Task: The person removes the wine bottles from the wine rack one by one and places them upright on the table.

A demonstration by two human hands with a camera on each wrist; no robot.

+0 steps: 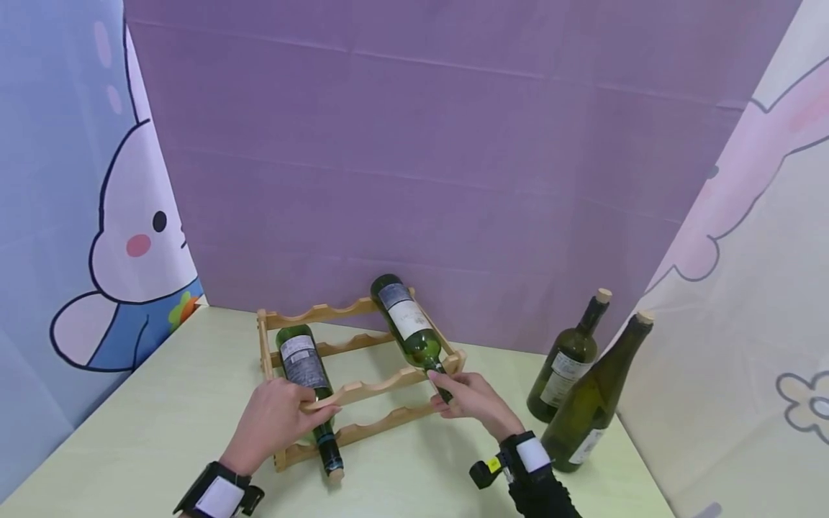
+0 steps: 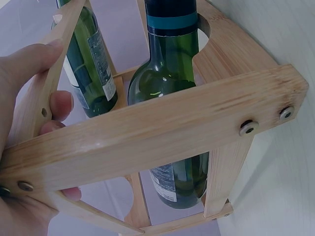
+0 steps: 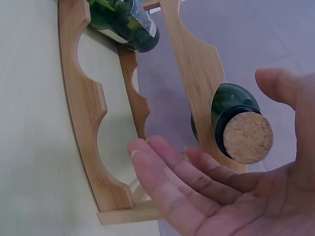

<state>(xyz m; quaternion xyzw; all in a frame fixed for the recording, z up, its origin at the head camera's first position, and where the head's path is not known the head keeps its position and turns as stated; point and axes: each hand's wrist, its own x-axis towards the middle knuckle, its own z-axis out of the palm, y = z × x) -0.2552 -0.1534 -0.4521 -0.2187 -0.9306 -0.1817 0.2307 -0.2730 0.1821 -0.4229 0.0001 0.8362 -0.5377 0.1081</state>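
A two-tier wooden wine rack (image 1: 369, 388) stands on the table. My left hand (image 1: 275, 417) grips its upper front rail at the left corner, the thumb and fingers on either side of the wood. One green wine bottle (image 1: 303, 360) lies in the lower tier at the left, its corked neck sticking out in front. Across the top tier at the right rests a second green bottle (image 1: 406, 316), neck toward me. Around that neck is my right hand (image 1: 469, 399); in the right wrist view its fingers are extended, with the thumb apart from the cork (image 3: 247, 137).
Two more corked bottles stand upright on the right of the table: a dark green one (image 1: 563, 374) and, in front of it, a taller olive-green one (image 1: 596, 396). A purple cloth (image 1: 453, 180) hangs behind the rack, with printed cartoon sheets at both sides.
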